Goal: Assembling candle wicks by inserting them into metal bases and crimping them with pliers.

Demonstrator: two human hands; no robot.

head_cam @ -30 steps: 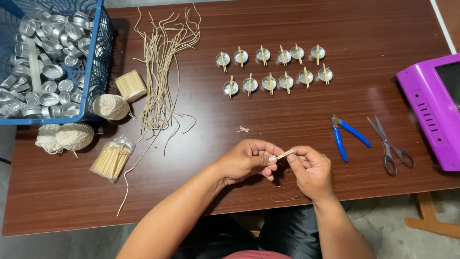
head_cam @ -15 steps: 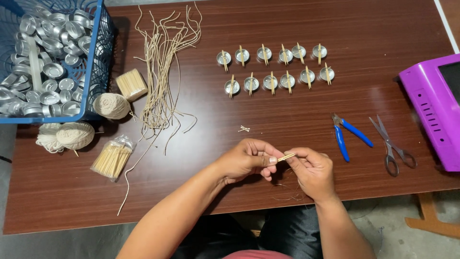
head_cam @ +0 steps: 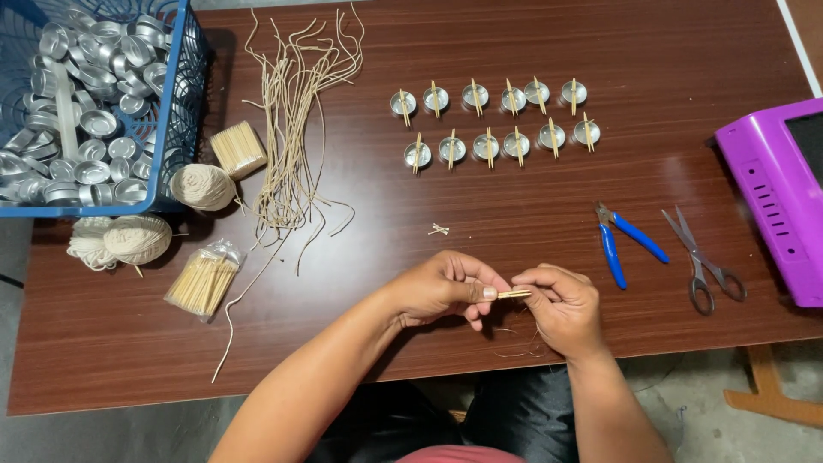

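Even, fairly bright light falls from above on the dark brown counter [head_cam: 480, 214], which shows a soft sheen along its far edge but no harsh glare. Shadows are short and soft, pooling under the blue basket [head_cam: 176, 111] and the hands. The metal cups [head_cam: 495, 118] glint faintly. Focus is sharp throughout, and the counter's edges bow slightly.
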